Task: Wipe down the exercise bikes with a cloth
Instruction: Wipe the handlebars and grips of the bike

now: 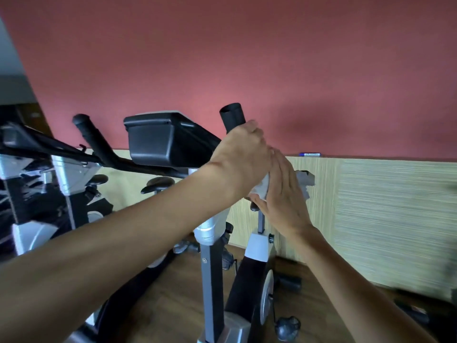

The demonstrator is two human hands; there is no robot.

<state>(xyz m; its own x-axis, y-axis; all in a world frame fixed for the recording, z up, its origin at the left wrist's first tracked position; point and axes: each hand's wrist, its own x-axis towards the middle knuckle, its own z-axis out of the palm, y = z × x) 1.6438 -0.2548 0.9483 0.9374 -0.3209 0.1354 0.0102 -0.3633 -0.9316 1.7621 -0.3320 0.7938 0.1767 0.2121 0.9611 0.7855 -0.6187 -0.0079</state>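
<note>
An exercise bike stands in front of me, with a black console (158, 139), a grey upright post (210, 276) and two black handlebar grips, the left grip (85, 127) and the right grip (232, 115). My left hand (243, 154) is wrapped around the right grip just below its open end. My right hand (282, 194) lies flat, fingers together, pressing a pale grey cloth (263, 186) against the bar under my left hand. More of the cloth (305, 180) sticks out behind my right hand.
A second bike (259, 276) with a black saddle (158, 183) stands just behind, near the beige wall panel (383, 214). A mirror on the left (29, 174) reflects more bikes. A blue pen (309, 154) rests on the panel ledge. The floor (173, 300) is wood.
</note>
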